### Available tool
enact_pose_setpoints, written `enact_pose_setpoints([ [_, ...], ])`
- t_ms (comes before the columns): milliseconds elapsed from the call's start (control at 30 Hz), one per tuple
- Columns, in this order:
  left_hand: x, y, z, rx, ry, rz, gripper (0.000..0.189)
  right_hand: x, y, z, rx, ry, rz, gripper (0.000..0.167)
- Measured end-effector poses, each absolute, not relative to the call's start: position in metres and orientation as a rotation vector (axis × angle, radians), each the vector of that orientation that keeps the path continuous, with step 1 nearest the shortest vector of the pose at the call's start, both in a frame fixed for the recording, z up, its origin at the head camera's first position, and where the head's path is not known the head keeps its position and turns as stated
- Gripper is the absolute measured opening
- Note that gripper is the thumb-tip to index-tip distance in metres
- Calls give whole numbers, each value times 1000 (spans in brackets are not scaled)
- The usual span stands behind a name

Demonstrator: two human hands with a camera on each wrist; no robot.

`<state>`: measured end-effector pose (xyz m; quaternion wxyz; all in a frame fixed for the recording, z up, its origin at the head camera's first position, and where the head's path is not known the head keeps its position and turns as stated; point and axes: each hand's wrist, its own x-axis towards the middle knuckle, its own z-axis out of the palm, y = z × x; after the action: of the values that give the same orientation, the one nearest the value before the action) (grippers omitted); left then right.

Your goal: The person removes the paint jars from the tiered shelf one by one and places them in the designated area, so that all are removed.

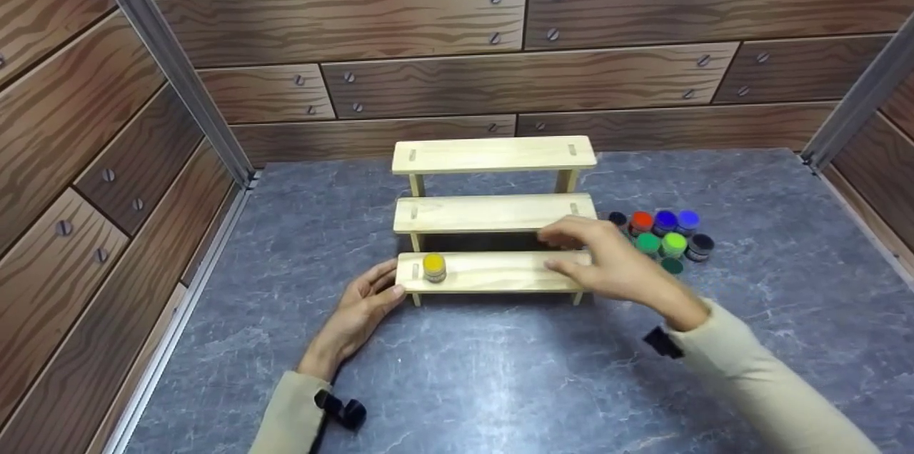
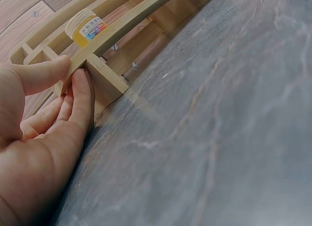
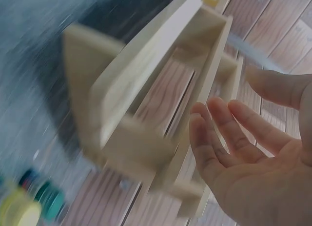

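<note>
A three-step wooden stand [image 1: 493, 213] stands on the grey marbled table. On the left part of its lowest step sits a small paint jar with a yellow top [image 1: 433, 268]; in the left wrist view this yellow paint jar [image 2: 87, 28] shows a printed label. My left hand [image 1: 363, 308] grips the left end of the lowest step, the thumb on the board's edge and the fingers underneath. Above the right end of that step hovers my right hand [image 1: 607, 261], fingers loosely bent and apart. Nothing lies between those fingers in the right wrist view.
Right of the stand is a cluster of several paint jars, among them a red [image 1: 641, 221], a light green [image 1: 673, 245] and a black one [image 1: 700, 247]. Plank-patterned walls [image 1: 428, 18] enclose the table at the back and sides.
</note>
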<state>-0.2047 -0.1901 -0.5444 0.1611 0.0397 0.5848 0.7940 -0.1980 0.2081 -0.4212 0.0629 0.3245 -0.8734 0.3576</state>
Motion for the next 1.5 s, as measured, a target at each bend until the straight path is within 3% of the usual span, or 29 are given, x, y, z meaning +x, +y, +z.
enact_pose_setpoints([
  [367, -205, -190, -545, 114, 1658, 2285, 71, -210, 150, -422, 1099, -2677, 1174, 37],
  [1033, -204, -190, -545, 136, 1640, 2284, 70, -221, 70, -464, 991, -2634, 1394, 48],
  [1500, -205, -191, -545, 157, 1635, 2285, 70, -222, 63, -469, 976, -2630, 1439, 27],
])
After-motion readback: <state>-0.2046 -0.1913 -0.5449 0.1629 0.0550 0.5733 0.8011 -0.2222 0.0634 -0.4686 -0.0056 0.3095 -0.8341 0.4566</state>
